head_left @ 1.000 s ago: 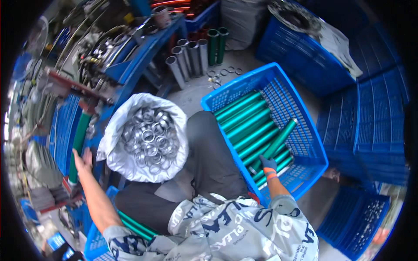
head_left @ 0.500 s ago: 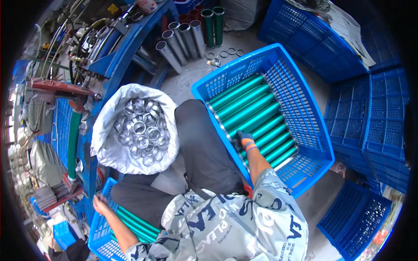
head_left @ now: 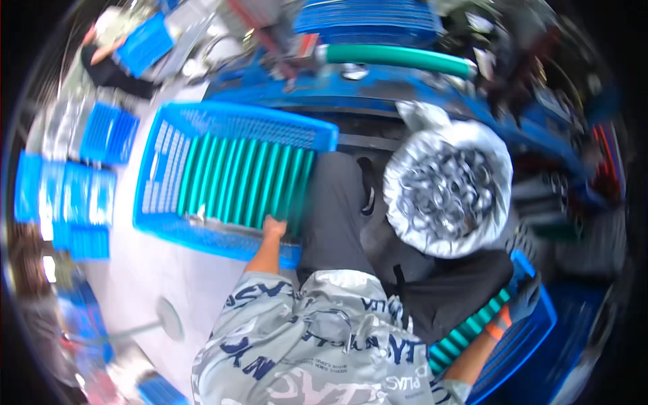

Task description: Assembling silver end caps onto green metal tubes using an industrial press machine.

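The left hand (head_left: 273, 227) is reaching into the blue crate (head_left: 169, 131), touching the near ends of the green tubes (head_left: 243, 179) lying side by side; its grip is blurred, so I cannot tell. The gloved right hand (head_left: 523, 304) is resting over another crate's green tubes (head_left: 466, 331), grip unclear. A white bag of metal rings (head_left: 445, 189) is sitting between the crates.

The blue crate (head_left: 229, 128) is moulded plastic with perforated lattice walls, fairly matt. The green tubes (head_left: 246, 179) in it look smooth, with a soft satin sheen. The white bag (head_left: 415, 152) is thin crinkled plastic film, glossy where it folds, and the rings (head_left: 449, 185) inside are bright bare metal, shiny. The right hand (head_left: 525, 297) wears a grey knit cloth glove with an orange cuff; the left hand (head_left: 273, 227) is bare. The printed jacket (head_left: 304, 351) is matt woven cloth
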Tool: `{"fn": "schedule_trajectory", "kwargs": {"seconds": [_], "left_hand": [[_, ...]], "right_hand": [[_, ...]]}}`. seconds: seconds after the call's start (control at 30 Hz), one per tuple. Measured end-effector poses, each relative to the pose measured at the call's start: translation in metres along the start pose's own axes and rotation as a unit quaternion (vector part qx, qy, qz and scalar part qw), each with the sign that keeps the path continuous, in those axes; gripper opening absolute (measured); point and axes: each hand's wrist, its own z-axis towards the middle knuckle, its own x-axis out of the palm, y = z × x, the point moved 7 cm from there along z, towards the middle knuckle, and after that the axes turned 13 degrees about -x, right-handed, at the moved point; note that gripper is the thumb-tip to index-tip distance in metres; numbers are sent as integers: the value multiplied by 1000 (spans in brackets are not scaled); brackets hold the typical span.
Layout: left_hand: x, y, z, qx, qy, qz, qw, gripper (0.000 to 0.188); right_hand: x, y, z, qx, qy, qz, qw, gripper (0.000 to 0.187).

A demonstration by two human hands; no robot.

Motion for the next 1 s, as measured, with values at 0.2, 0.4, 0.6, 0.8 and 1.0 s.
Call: {"fn": "schedule_trajectory", "kwargs": {"seconds": [0.2,0.4,0.6,0.8,1.0], "left_hand": [[54,-12,23,-46,86,-47,994,93],[-25,-18,110,-16,-105,-124,987,78],[-123,3,227,-41,-202,-99,973,84],[-142,42,284,-143,-49,-12,988,111],[-161,27,282,-127,-52,87,987,105]], "right_hand": [[262,81,-135,-303,477,-128,815,69],[336,42,-178,-326,521,-307,726,100],[347,35,-186,-310,549,-377,678,108],[363,21,-189,-340,561,-340,674,105],[346,-10,-159,-192,507,-307,783,77]]}}
